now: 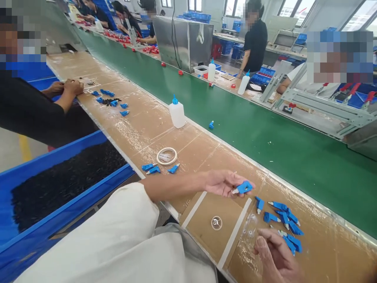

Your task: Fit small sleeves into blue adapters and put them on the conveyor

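My left hand reaches out over the bench and holds a small blue plastic part with a pale tip, pinched between thumb and fingers. Near the front edge my right hand is closed, thumb against curled fingers; what is between them, if anything, is too small to make out. Just beyond it lies a loose pile of similar blue parts. On a cardboard sheet edged with white tape, between my hands and my body, sits a small round clear dish.
A tape roll and blue parts lie left of my forearm. A white squeeze bottle stands by the green conveyor belt. A blue bin holds black pieces. Co-workers sit at left and across the belt.
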A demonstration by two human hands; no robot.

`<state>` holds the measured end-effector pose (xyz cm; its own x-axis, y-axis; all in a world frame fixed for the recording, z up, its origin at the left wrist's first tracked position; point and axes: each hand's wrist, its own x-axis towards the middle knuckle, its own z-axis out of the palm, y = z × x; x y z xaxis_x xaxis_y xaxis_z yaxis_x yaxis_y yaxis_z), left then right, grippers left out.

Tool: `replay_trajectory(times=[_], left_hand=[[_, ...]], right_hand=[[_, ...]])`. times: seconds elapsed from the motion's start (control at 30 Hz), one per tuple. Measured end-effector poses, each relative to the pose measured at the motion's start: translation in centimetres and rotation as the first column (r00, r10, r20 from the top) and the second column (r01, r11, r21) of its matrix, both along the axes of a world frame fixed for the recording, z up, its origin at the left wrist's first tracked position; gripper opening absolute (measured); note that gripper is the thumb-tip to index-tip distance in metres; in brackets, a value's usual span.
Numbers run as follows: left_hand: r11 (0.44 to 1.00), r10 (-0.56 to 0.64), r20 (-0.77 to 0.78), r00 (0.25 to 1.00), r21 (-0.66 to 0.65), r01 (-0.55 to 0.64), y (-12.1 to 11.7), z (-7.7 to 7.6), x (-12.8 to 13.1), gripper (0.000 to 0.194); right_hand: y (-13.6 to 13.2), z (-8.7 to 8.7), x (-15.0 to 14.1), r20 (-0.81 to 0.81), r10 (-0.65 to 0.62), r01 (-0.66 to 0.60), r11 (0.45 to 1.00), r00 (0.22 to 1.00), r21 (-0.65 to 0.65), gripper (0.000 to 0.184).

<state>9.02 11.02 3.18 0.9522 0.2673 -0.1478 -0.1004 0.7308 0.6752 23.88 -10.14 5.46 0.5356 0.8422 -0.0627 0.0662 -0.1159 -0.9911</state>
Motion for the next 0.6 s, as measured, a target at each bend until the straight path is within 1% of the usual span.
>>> replay_trajectory(times=[0.03, 0.1, 0.2, 0.3, 0.37, 0.43, 0.47, 0.53, 0.6], left_hand=[[0.995, -0.035, 0.046, 0.998, -0.094, 0.039, -1.4, 0.1, -0.7, 0.044], [0.978, -0.071, 0.094, 0.993, -0.190, 0.088, -3.6, 0.3, -1.6, 0.047], [0.973, -0.078, 0.101, 0.992, -0.208, 0.098, -5.5, 0.7, -2.2, 0.047], [0.982, -0.045, 0.070, 0.997, -0.181, 0.057, -6.6, 1.0, -2.6, 0.052], [0.991, 0.001, 0.034, 0.999, -0.137, 0.004, -7.2, 1.2, -2.9, 0.057], [0.994, 0.099, -0.008, 0.995, -0.043, -0.100, -7.9, 1.4, -3.2, 0.060], [0.986, 0.164, -0.022, 0.986, 0.025, -0.164, -8.2, 1.5, -3.3, 0.060], [0.947, 0.280, -0.024, 0.960, 0.170, -0.272, -8.8, 1.7, -3.4, 0.059], [0.905, 0.334, -0.001, 0.943, 0.281, -0.320, -9.4, 1.7, -3.5, 0.059]], right_hand=[[0.4, 0.2, -0.3, 0.017, 0.002, -0.002, 1.000, 1.000, 0.017, 0.029], [1.1, 0.4, -0.8, 0.041, -0.003, 0.000, 0.998, 0.999, 0.068, 0.027], [1.8, 0.4, -1.4, 0.058, 0.042, -0.050, 0.988, 0.997, 0.144, 0.029], [1.6, 0.3, -1.9, 0.058, 0.077, -0.086, 0.980, 0.995, 0.177, 0.029], [1.1, 0.2, -2.2, 0.052, 0.058, -0.067, 0.980, 0.997, 0.187, 0.027], [0.4, 0.1, -2.8, 0.045, 0.048, -0.056, 0.981, 0.998, 0.185, 0.027], [0.1, 0.1, -3.1, 0.041, 0.049, -0.056, 0.982, 0.998, 0.180, 0.028], [-0.3, -0.1, -3.8, 0.027, 0.071, -0.075, 0.984, 0.997, 0.164, 0.032], [-0.4, -0.3, -4.3, 0.012, 0.100, -0.101, 0.983, 0.995, 0.155, 0.037]])
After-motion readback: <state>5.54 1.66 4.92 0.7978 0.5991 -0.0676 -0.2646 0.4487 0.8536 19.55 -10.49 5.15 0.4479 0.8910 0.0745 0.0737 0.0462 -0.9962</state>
